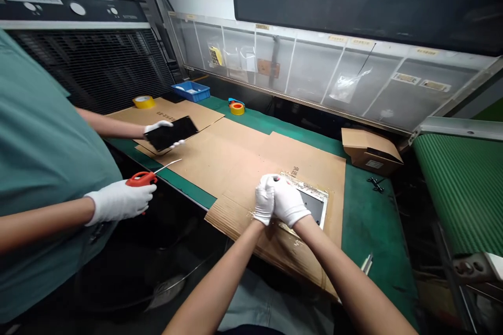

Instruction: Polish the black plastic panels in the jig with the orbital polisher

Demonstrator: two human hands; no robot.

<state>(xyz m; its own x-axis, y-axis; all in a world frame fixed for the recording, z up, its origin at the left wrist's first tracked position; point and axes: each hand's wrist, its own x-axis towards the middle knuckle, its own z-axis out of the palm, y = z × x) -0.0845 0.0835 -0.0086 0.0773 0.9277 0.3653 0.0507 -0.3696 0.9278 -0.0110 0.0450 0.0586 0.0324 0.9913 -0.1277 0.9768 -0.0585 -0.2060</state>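
My left hand [264, 200] and my right hand [290, 202], both in white gloves, meet over the near part of the cardboard. Their fingers are curled and pressed together; a small reddish spot shows between them, but what they hold is hidden. Partly under and beside my right hand lies a flat panel [314, 205] with a light frame and a dark grey middle. Small shiny bits lie on the cardboard around the panel. The cardboard sheet [243, 152] beneath it has a torn, ridged front edge.
At left, a co-worker's gloved hands hold a black flat device [171, 133] and a red air gun [140, 179]. Yellow tape rolls [143, 101], a blue tray [192, 91], a cardboard box [371, 151], black clips [375, 184] and a cutter knife [367, 263] lie about. A green conveyor [463, 188] stands right.
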